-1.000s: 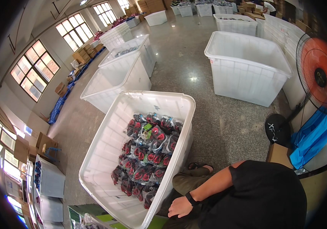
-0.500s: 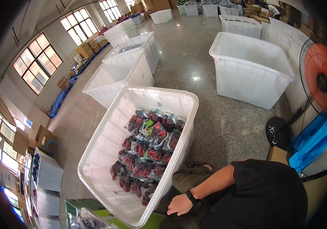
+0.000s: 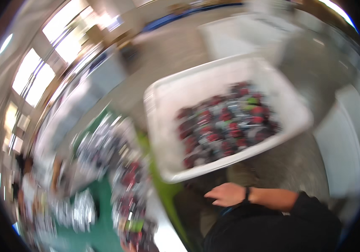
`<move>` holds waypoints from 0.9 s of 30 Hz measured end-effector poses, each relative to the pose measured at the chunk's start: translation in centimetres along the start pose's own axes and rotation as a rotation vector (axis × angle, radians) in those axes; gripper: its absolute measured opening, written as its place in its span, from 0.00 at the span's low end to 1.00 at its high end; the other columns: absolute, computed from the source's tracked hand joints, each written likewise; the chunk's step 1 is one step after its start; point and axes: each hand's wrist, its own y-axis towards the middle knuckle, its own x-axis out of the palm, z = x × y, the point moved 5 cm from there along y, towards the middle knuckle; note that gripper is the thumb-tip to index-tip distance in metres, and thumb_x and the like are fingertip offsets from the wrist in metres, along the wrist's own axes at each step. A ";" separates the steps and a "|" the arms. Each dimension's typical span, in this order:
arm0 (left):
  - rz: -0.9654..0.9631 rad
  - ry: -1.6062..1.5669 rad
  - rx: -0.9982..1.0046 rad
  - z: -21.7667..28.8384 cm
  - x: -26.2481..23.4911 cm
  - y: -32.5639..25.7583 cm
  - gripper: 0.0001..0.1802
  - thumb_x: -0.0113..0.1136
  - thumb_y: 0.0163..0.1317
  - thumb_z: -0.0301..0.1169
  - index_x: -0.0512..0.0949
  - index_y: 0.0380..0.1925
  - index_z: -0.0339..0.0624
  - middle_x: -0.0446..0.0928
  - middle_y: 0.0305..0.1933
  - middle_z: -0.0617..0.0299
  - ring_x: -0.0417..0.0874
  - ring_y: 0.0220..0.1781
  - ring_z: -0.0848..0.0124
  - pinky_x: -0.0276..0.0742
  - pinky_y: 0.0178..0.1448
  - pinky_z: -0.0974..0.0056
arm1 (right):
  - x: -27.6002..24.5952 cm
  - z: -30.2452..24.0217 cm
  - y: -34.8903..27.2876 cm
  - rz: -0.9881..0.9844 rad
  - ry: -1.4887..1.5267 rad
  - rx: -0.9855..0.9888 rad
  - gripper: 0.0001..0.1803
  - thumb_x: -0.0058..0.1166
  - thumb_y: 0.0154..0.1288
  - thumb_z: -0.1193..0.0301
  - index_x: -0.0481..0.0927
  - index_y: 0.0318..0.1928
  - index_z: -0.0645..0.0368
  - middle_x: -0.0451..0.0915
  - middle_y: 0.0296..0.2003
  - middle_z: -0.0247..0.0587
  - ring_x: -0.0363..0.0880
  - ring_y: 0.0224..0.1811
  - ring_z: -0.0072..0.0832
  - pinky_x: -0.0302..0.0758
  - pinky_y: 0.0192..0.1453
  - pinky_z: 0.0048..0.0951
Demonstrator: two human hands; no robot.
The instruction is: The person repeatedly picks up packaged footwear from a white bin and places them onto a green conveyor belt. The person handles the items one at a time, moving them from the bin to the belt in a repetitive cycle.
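Note:
My right hand (image 3: 227, 194), with a dark band at the wrist, hangs just outside the near rim of a large white tub (image 3: 163, 126). Its fingers are loosely stretched out and nothing shows in them. Inside the tub lie rows of clear bags holding dark and red items (image 3: 230, 126), a few with green patches. A smeared skin-coloured patch at the bottom edge looks like part of my left hand (image 3: 128, 247); its fingers cannot be made out. Right above that patch lies a heap of similar bagged red and dark items (image 3: 131, 189).
A green work surface (image 3: 102, 227) at lower left carries shiny, blurred clear bags (image 3: 83, 210). A person (image 3: 28, 185) is at the far left. More white tubs (image 3: 226, 40) stand behind, and a white tub (image 3: 339, 143) at the right. A blue strip (image 3: 180, 16) runs along the wall.
My view has swung left, so the tub sits further right and the green surface with bagged items has come into view. My right hand stays beside the tub, its fingers still holding nothing.

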 end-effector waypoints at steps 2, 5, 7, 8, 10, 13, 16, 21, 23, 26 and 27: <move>0.100 0.054 0.020 -1.2 -2.5 -0.4 0.39 0.62 0.69 0.30 0.60 0.78 0.44 0.68 0.73 0.50 0.73 0.72 0.58 0.75 0.70 0.50 | -0.5 -0.6 0.9 -0.070 0.013 0.020 0.25 0.63 0.68 0.61 0.79 0.63 0.52 0.86 0.46 0.46 0.86 0.49 0.47 0.83 0.52 0.47; 0.080 -0.097 0.046 -2.0 -3.0 -1.6 0.42 0.64 0.69 0.27 0.55 0.80 0.45 0.72 0.69 0.52 0.79 0.64 0.61 0.76 0.69 0.53 | -1.2 -2.5 3.2 -0.127 0.116 -0.021 0.24 0.64 0.68 0.64 0.80 0.63 0.53 0.85 0.42 0.42 0.86 0.45 0.43 0.83 0.50 0.43; 0.164 -0.048 0.036 -1.9 -3.0 -1.7 0.43 0.64 0.69 0.26 0.55 0.80 0.42 0.73 0.68 0.51 0.78 0.66 0.61 0.76 0.71 0.56 | -2.0 -3.9 5.3 -0.132 0.118 -0.077 0.24 0.65 0.67 0.65 0.80 0.63 0.53 0.84 0.41 0.42 0.86 0.44 0.42 0.83 0.49 0.41; 0.144 -0.066 0.081 -1.6 -2.6 -1.7 0.43 0.64 0.69 0.26 0.55 0.80 0.41 0.73 0.68 0.51 0.78 0.66 0.61 0.75 0.71 0.57 | -2.4 -4.3 6.3 -0.129 0.115 -0.097 0.24 0.65 0.67 0.65 0.80 0.63 0.54 0.84 0.41 0.42 0.86 0.43 0.42 0.83 0.48 0.41; 0.161 -0.068 0.057 -1.2 -2.2 -1.7 0.43 0.64 0.69 0.26 0.55 0.80 0.41 0.73 0.68 0.51 0.78 0.66 0.62 0.75 0.71 0.58 | -3.2 -5.3 8.8 -0.116 0.130 -0.155 0.24 0.66 0.66 0.67 0.79 0.62 0.56 0.83 0.40 0.43 0.85 0.43 0.42 0.82 0.49 0.40; 0.161 -0.064 0.043 -0.7 -1.6 -1.7 0.42 0.64 0.68 0.26 0.55 0.80 0.40 0.74 0.67 0.51 0.78 0.65 0.63 0.75 0.71 0.58 | -4.8 -7.3 12.9 -0.060 0.164 -0.274 0.24 0.65 0.66 0.69 0.79 0.61 0.57 0.83 0.40 0.44 0.85 0.44 0.42 0.81 0.50 0.40; 0.169 -0.053 0.040 -0.6 -1.7 -1.6 0.42 0.64 0.68 0.25 0.57 0.80 0.41 0.75 0.65 0.52 0.79 0.64 0.65 0.75 0.70 0.60 | -5.4 -10.1 17.0 -0.062 0.173 -0.334 0.24 0.65 0.67 0.69 0.78 0.62 0.58 0.83 0.43 0.43 0.84 0.46 0.42 0.81 0.51 0.39; 0.178 -0.090 0.028 -1.0 -2.1 -1.4 0.44 0.66 0.67 0.27 0.56 0.80 0.42 0.76 0.64 0.54 0.81 0.61 0.67 0.78 0.66 0.61 | -1.5 -15.9 25.2 0.001 0.296 -0.491 0.24 0.65 0.67 0.68 0.79 0.61 0.61 0.82 0.51 0.47 0.83 0.54 0.45 0.80 0.59 0.41; 0.184 -0.072 0.030 -0.9 -2.0 -1.5 0.45 0.67 0.67 0.28 0.55 0.81 0.42 0.75 0.65 0.54 0.81 0.60 0.67 0.80 0.65 0.62 | 0.5 -17.8 27.7 0.046 0.314 -0.577 0.24 0.65 0.66 0.67 0.79 0.61 0.61 0.81 0.54 0.49 0.81 0.57 0.47 0.79 0.62 0.43; 0.185 0.077 -0.029 -0.1 -2.1 -2.0 0.46 0.68 0.67 0.31 0.54 0.81 0.42 0.73 0.68 0.53 0.80 0.63 0.68 0.78 0.67 0.60 | 2.8 -18.4 31.1 -0.017 0.405 -0.580 0.24 0.65 0.66 0.67 0.79 0.60 0.61 0.80 0.56 0.49 0.80 0.60 0.48 0.77 0.65 0.43; 0.153 0.089 -0.090 0.1 -2.1 -2.3 0.45 0.66 0.69 0.33 0.53 0.81 0.43 0.74 0.67 0.54 0.79 0.61 0.70 0.79 0.64 0.61 | 2.9 -18.1 31.7 -0.035 0.425 -0.581 0.24 0.65 0.66 0.67 0.80 0.60 0.61 0.80 0.56 0.49 0.80 0.59 0.48 0.77 0.65 0.43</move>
